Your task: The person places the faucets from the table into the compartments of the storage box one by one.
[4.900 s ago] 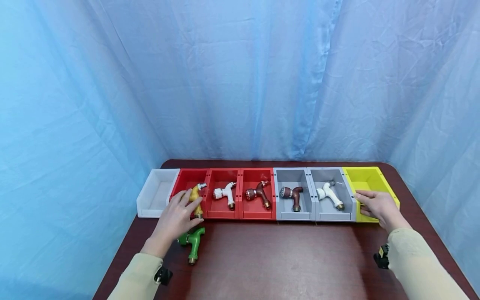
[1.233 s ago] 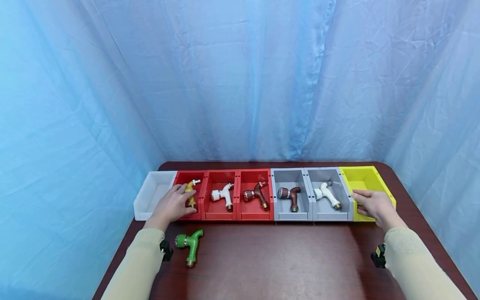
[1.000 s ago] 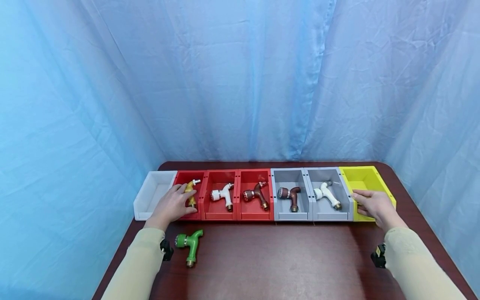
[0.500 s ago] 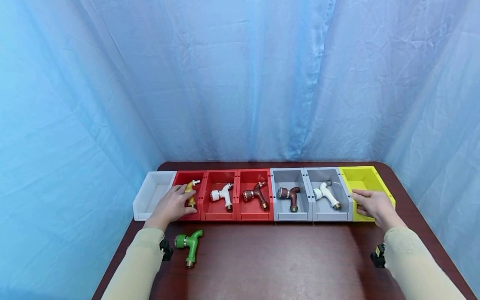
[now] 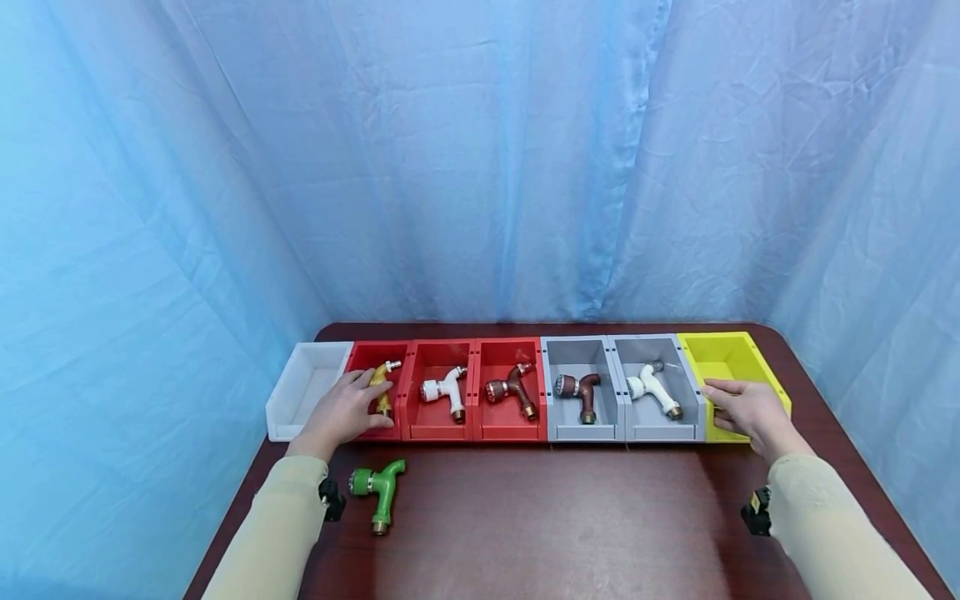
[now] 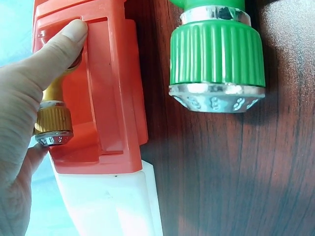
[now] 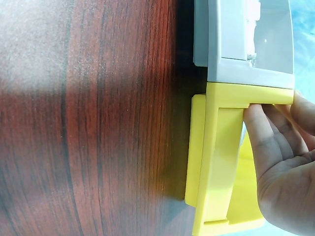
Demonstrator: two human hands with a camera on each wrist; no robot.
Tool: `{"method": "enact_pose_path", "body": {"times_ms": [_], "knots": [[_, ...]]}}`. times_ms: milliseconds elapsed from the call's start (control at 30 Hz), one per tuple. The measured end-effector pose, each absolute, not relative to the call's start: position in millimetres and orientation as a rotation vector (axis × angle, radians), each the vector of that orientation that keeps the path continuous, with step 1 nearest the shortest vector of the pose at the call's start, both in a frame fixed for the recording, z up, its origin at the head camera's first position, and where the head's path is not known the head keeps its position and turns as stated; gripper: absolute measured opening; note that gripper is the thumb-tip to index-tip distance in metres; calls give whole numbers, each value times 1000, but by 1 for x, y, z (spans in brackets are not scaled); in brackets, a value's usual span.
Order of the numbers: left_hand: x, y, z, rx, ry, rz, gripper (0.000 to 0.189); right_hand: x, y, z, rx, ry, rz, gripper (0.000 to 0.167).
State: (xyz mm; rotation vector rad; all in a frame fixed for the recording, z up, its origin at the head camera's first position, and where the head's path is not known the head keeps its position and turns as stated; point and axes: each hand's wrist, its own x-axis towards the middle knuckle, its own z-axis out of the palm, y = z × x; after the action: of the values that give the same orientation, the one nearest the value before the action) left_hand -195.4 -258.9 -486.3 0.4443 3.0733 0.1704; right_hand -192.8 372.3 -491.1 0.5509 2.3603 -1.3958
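In the head view, my left hand [image 5: 343,414] reaches into the leftmost red bin [image 5: 401,350], fingers and thumb around a yellow faucet [image 5: 383,392]. The left wrist view shows the thumb [image 6: 61,46] lying across the faucet near the bin's front wall, with the ribbed gold knob [image 6: 53,119] below it; the other fingers are mostly hidden. My right hand [image 5: 752,414] grips the side wall of the yellow bin [image 5: 738,354] beside the grey bin, several fingers [image 7: 275,135] inside it. A green faucet [image 5: 386,492] lies on the table in front of the left hand.
Bins stand side by side along the table's far edge. A white bin [image 5: 300,400] is at the left end. A white faucet [image 5: 447,392] and brown faucet [image 5: 516,392] lie in red bins; another brown faucet [image 5: 583,396] and white faucet [image 5: 657,392] lie in grey bins. Curtains [image 5: 480,167] surround the table.
Since the oldest frame, my left hand has lowered the yellow faucet deeper into the red bin, and the view has shifted slightly. Over the last second, both hands stay still.
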Motion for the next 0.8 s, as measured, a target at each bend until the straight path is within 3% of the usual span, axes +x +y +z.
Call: {"method": "enact_pose_path", "body": {"times_ms": [800], "knots": [[-187, -261, -486, 531, 3097, 111, 78, -192, 373, -492, 525, 2351, -1412, 66]]}}
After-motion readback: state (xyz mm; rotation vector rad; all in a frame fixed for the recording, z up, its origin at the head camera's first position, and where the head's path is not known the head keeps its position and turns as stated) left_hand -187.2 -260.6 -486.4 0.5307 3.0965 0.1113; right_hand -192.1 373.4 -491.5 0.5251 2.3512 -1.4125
